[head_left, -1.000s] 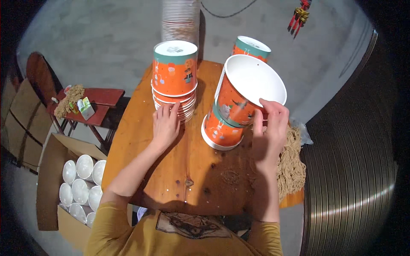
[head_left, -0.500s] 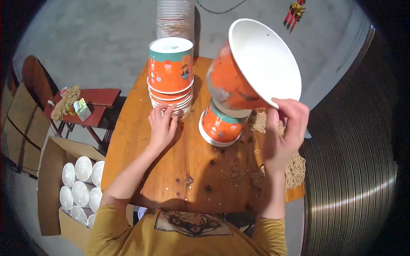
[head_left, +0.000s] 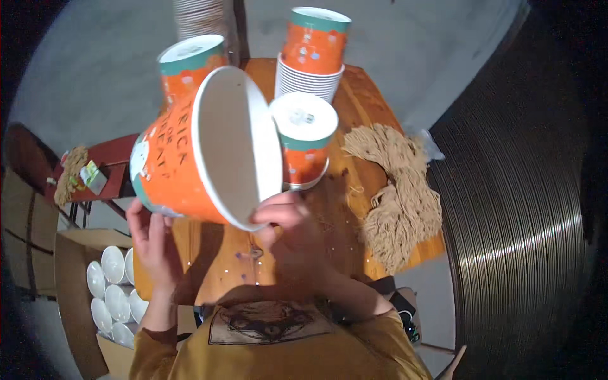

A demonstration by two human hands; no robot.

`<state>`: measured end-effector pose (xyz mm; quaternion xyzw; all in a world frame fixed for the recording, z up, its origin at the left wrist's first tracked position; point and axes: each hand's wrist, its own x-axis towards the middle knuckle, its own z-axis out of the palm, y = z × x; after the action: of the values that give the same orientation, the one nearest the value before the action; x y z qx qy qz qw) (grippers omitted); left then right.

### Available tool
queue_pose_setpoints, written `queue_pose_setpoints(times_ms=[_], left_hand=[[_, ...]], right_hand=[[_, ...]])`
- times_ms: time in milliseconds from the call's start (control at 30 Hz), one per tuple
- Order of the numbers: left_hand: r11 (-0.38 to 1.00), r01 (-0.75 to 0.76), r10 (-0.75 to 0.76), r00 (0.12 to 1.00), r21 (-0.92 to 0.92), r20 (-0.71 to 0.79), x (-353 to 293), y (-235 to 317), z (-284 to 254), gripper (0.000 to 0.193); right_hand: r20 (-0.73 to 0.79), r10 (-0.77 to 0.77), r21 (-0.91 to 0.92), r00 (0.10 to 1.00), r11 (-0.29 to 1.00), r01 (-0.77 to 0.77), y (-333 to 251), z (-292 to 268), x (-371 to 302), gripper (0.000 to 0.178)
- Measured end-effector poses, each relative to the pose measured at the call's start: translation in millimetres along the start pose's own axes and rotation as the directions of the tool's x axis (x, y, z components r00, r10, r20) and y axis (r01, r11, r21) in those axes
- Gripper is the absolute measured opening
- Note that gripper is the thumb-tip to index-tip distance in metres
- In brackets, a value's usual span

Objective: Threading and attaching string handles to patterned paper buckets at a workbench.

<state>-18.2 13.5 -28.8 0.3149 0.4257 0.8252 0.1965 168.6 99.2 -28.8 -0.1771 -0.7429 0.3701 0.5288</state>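
Note:
An orange paper bucket (head_left: 174,168) with a teal base band, dark lettering and a white inside is held tilted over the table, its mouth toward the right. My right hand (head_left: 285,228) pinches its rim at the lower right. At the base end, the fingers of my left hand (head_left: 155,247) rest against the lower side, some of them hidden behind it. Just beyond stands an upside-down paper bucket (head_left: 307,161). Farther back is a stack of nested upside-down buckets (head_left: 310,79). Another upturned bucket (head_left: 193,60) at the far left is partly covered by the held one.
Tan yarn bundles (head_left: 402,202) lie along the right side of the wooden table (head_left: 373,95). A cardboard box (head_left: 73,285) of white-lined buckets stands at lower left, near a red chair (head_left: 111,180). Ridged metal sheeting (head_left: 519,209) rises at the right. A tall bucket stack (head_left: 199,19) stands behind.
The bucket in my right hand has swung left and down, in front of my body. My left hand has left the left-hand stack and come to the bucket's base. The view has shifted.

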Motion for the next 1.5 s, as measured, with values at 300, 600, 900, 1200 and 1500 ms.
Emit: queue_pose_setpoints(times_ms=[300,600,900,1200,1500], left_hand=[[0.951,0.051,-0.062,0.998,0.304,0.028,-10,-34,-55,0.023],[0.873,0.086,-0.167,0.978,0.479,0.127,149,-108,-80,0.04],[0.891,0.399,-0.234,0.812,-0.217,0.534,239,-156,-53,0.055],[0.998,-0.003,0.034,0.843,-0.059,0.537,257,-193,-53,0.045],[0.99,0.137,-0.123,0.813,0.017,0.57,227,-150,-45,0.048]], right_hand=[[-0.018,0.386,-0.021,0.922,0.922,-0.387,13,-5,-24,0.023],[0.441,0.204,-0.528,0.874,0.847,0.069,-17,-29,8,0.023],[0.514,0.448,-0.654,0.731,0.757,-0.004,-46,-8,34,0.028],[0.081,0.72,-0.106,0.689,0.694,-0.712,71,69,190,0.073],[0.12,0.835,-0.087,0.537,0.547,-0.832,122,66,193,0.075]])
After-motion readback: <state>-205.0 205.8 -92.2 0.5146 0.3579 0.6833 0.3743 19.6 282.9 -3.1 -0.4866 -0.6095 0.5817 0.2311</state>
